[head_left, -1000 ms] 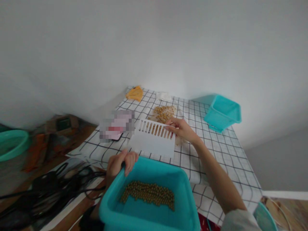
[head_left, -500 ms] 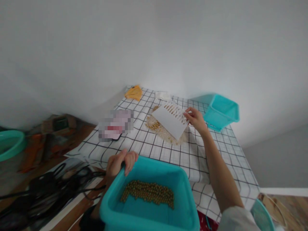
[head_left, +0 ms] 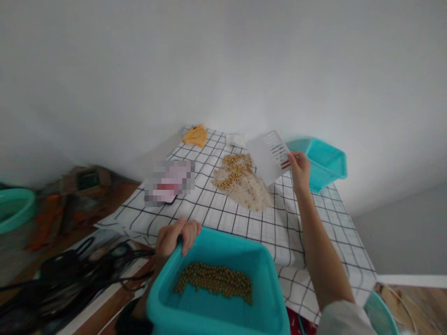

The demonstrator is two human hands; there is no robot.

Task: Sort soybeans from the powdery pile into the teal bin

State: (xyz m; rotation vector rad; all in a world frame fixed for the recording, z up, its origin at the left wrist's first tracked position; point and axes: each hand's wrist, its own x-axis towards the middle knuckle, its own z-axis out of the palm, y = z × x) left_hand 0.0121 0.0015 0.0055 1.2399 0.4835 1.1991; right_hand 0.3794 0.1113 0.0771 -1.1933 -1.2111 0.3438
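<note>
My left hand [head_left: 176,238] is closed over the far left corner of a teal plastic bin [head_left: 228,244] in the foreground. A layer of round, brownish-yellow beans [head_left: 216,279] covers part of its floor. Between the fingers of my right hand [head_left: 299,168] is the slotted end of a thin white sheet [head_left: 264,156]. The sheet is tilted above the checked tablecloth [head_left: 202,209], to the right of a loose heap. Yellow beans [head_left: 234,168] make up the heap's far and left parts, and small pale grains [head_left: 248,193] its near part.
Behind my right hand stands a second teal bin [head_left: 324,163]. A yellow cloth-like item [head_left: 195,136] and a folded white piece [head_left: 236,140] lie toward the wall. At left is a blurred-out pink phone-like object [head_left: 172,181]. Black cables [head_left: 101,260] and a green basin [head_left: 16,211] are lower left.
My right hand has moved the white sheet up and to the right, off the heap, uncovering the beans and grains. My left hand and the near bin are practically where they were.
</note>
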